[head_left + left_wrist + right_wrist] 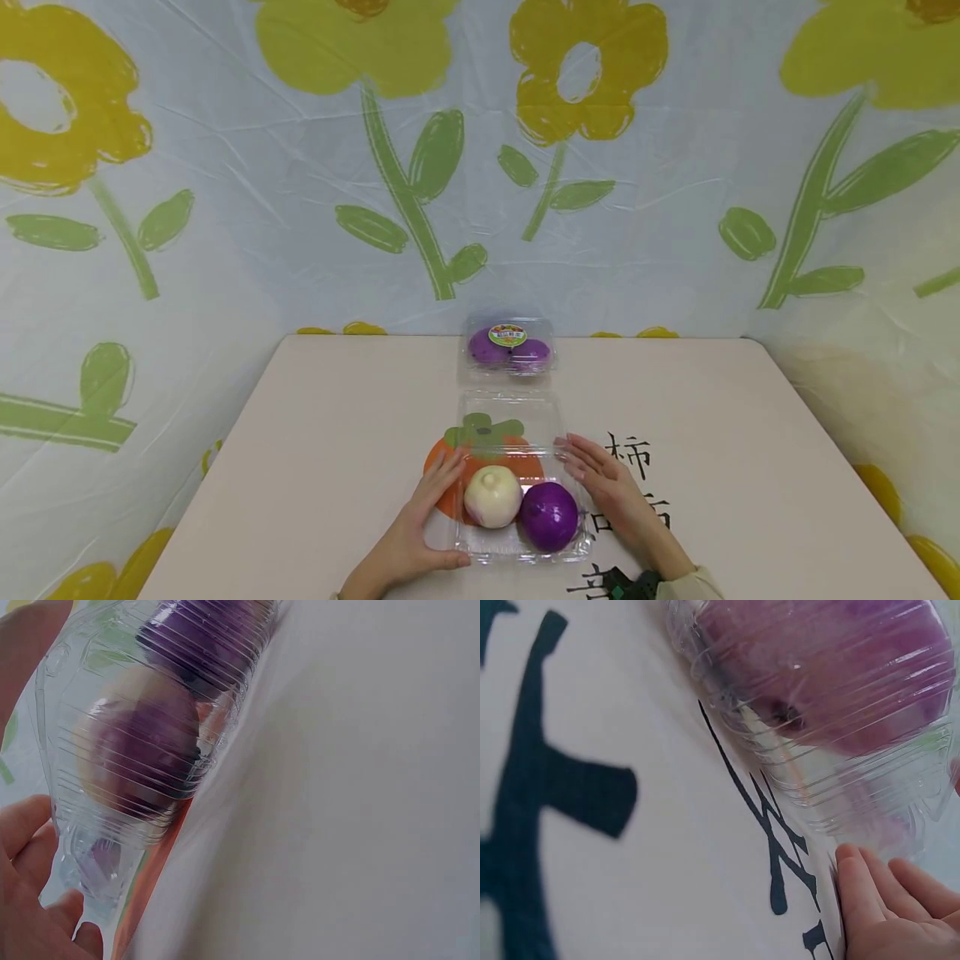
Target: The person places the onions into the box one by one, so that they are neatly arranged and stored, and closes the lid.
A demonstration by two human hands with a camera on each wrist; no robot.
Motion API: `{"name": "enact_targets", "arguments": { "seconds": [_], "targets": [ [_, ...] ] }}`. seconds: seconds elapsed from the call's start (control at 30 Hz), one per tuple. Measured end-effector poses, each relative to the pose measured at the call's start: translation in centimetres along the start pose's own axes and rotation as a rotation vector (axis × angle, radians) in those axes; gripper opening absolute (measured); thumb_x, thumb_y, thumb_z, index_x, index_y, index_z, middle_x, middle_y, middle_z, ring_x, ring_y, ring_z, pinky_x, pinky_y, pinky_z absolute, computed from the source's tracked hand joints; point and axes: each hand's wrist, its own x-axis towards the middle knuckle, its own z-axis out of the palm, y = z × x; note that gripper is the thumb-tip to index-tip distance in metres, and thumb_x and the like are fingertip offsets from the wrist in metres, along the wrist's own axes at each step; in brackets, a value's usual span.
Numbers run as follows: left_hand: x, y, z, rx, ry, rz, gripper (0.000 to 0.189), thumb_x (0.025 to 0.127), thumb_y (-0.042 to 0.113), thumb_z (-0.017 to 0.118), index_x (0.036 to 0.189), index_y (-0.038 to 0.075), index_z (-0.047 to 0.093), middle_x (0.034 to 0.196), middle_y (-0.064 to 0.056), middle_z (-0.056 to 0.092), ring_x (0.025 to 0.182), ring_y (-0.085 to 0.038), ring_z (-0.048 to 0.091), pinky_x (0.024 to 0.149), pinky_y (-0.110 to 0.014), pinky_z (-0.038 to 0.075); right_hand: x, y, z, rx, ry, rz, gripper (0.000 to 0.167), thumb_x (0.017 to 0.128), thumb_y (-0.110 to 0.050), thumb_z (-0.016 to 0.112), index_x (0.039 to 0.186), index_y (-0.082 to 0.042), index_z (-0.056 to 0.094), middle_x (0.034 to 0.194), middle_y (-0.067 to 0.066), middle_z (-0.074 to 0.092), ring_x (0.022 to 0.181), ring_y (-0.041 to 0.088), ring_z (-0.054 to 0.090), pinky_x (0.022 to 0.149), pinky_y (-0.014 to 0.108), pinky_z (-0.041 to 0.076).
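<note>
An open clear plastic clamshell box [512, 546] lies on the table, its lid [506, 408] folded back away from me. Side by side in its base are a round cream-coloured produce item with a small knob [492, 497] and a glossy purple round one [549, 517]; their kind I cannot tell. My left hand [412, 527] is at the box's left side, thumb near the front corner and fingers near the back. Along the right side, my right hand [611, 492] has its fingers extended near the hinge. In the left wrist view, the ribbed box wall [142, 765] blurs the produce.
Behind the lid stands a closed clear box [551, 350] with purple round produce and a label [507, 336]. The pale tablecloth [337, 433] bears a printed orange persimmon and black characters. A flowered curtain [300, 167] encloses the table at the back and sides.
</note>
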Motion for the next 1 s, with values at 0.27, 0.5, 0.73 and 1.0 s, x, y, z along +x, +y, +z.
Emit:
{"name": "enact_targets", "arguments": {
  "seconds": [0.27,0.5,0.73,1.0],
  "targets": [
    [-0.14,0.09,-0.04,0.002,0.0,-0.01,0.106,0.069,0.033,0.091,0.152,-0.001,0.033,0.161,-0.023,0.02,0.146,-0.049,0.009,0.117,-0.03,0.009,0.07,0.13,-0.03,0.025,-0.078,-0.105,0.059,0.101,-0.001,0.047,0.152,0.01,0.019,0.156,0.033,0.021,0.131,0.009,0.05,0.107,0.023,0.037],
    [-0.28,0.29,-0.08,0.002,-0.005,-0.064,0.106,0.069,0.035,0.091,0.153,0.002,0.033,0.163,-0.021,0.016,0.148,-0.044,0.009,0.116,-0.031,0.012,-0.11,-0.13,0.12,0.014,-0.054,-0.076,0.06,0.101,-0.005,0.05,0.153,0.006,0.021,0.157,0.03,0.023,0.129,0.007,0.05,0.107,0.021,0.038],
    [-0.33,0.29,-0.13,0.025,-0.019,-0.096,0.107,0.07,0.037,0.09,0.154,0.005,0.033,0.163,-0.021,0.013,0.15,-0.04,0.01,0.115,-0.044,0.019,-0.12,-0.04,0.11,0.029,-0.074,-0.111,0.06,0.101,-0.001,0.048,0.152,0.009,0.018,0.155,0.034,0.022,0.129,0.008,0.051,0.107,0.023,0.039],
    [-0.24,0.18,-0.08,0.011,-0.02,-0.078,0.106,0.07,0.035,0.091,0.153,0.003,0.033,0.163,-0.022,0.015,0.149,-0.043,0.01,0.116,-0.041,0.017,-0.18,0.13,-0.02,0.026,-0.086,-0.145,0.059,0.101,-0.002,0.047,0.153,0.007,0.019,0.153,0.036,0.025,0.131,0.013,0.051,0.108,0.027,0.038]
  ]
}}
